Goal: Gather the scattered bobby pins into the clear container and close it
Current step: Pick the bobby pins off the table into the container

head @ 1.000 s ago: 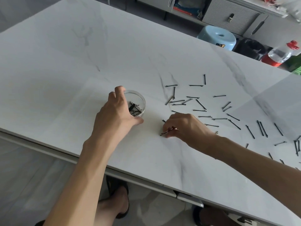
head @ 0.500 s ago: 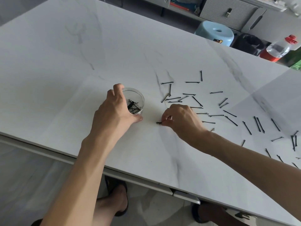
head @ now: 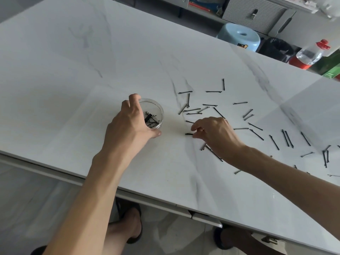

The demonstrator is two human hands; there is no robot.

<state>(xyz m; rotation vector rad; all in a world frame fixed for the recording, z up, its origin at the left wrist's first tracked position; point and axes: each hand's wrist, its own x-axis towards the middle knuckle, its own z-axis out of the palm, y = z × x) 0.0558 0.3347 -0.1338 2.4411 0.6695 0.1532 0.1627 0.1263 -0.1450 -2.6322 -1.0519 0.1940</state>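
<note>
A small round clear container (head: 159, 109) stands open on the white marble table (head: 73, 89), with several black bobby pins inside. My left hand (head: 130, 126) wraps around its near left side, thumb at the front. Just right of it, my right hand (head: 215, 133) rests low on the table with its fingertips pinched on one black bobby pin (head: 189, 134), which sticks out to the left. Several more bobby pins (head: 255, 134) lie scattered across the table beyond and to the right of that hand. No lid is visible.
The table's near edge (head: 165, 201) runs diagonally below my arms, with my feet in sandals on the floor under it. Beyond the far edge stand a light blue stool (head: 241, 36), a black bin (head: 277, 48), a clear bottle with a red cap (head: 311, 52) and grey cabinets.
My right hand has slid slightly right along the table and its fingers now pinch a different pin lying flat. The left hand has stayed on the container.
</note>
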